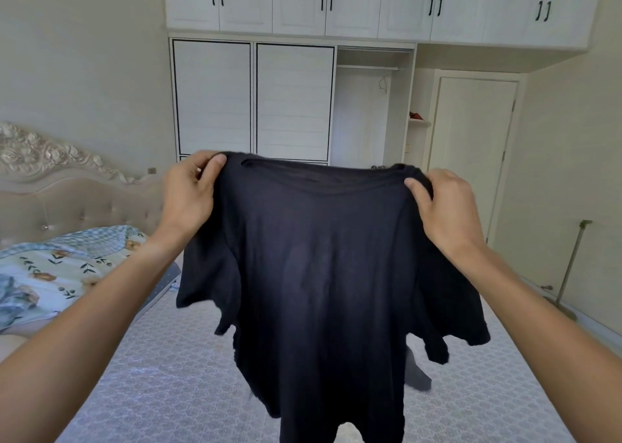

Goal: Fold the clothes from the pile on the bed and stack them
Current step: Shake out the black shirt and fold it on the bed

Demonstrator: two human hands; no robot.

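Observation:
A black T-shirt (316,274) hangs spread out in the air in front of me, above the bed (161,385). My left hand (190,193) pinches its left shoulder near the collar. At the other shoulder my right hand (444,207) grips the cloth the same way. Both sleeves droop at the sides and the hem hangs down to the bottom of the view. A bit of grey cloth (417,372) shows on the bed behind the shirt, mostly hidden. The pile of clothes is not visible.
A floral quilt (50,274) lies bunched at the left by the padded headboard (67,200). A white wardrobe (292,102) fills the far wall, with a closed door (471,153) to its right. A thin pole stand (568,267) stands by the right wall.

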